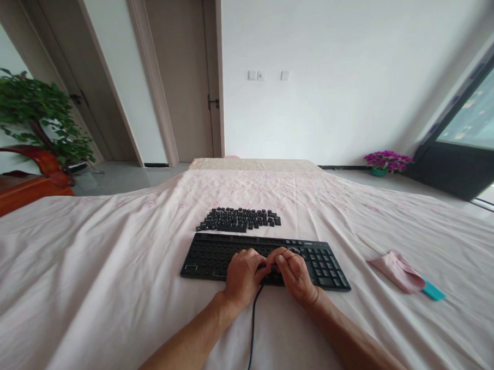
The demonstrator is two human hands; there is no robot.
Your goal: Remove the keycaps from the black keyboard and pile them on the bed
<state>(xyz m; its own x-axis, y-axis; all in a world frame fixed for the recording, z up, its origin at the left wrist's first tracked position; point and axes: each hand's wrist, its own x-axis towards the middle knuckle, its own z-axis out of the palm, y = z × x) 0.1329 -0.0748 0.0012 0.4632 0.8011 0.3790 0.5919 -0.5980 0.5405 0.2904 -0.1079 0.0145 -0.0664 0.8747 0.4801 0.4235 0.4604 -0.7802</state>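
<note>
A black keyboard (pixel 328 266) lies across the cloth in front of me. Its number pad still carries keycaps, while much of the left and middle shows bare key stems. Over its middle, my left hand (pixel 245 275) and my right hand (pixel 291 271) meet with curled, closed fingers. Whatever is between their fingertips is too small and hidden to make out. Just behind the keyboard, loose black keycaps (pixel 242 218) are laid out in rows like a keyboard layout. A black cable (pixel 253 332) runs from the keyboard's near edge toward me.
A pink-white cloth (pixel 123 256) with folds covers the broad surface. To the right lie a pink rag (pixel 398 271) and a blue-handled tool (pixel 434 290) partly under it. Beyond are a wooden armchair (pixel 29 178), a green plant (pixel 35 112), doors and purple flowers (pixel 387 161).
</note>
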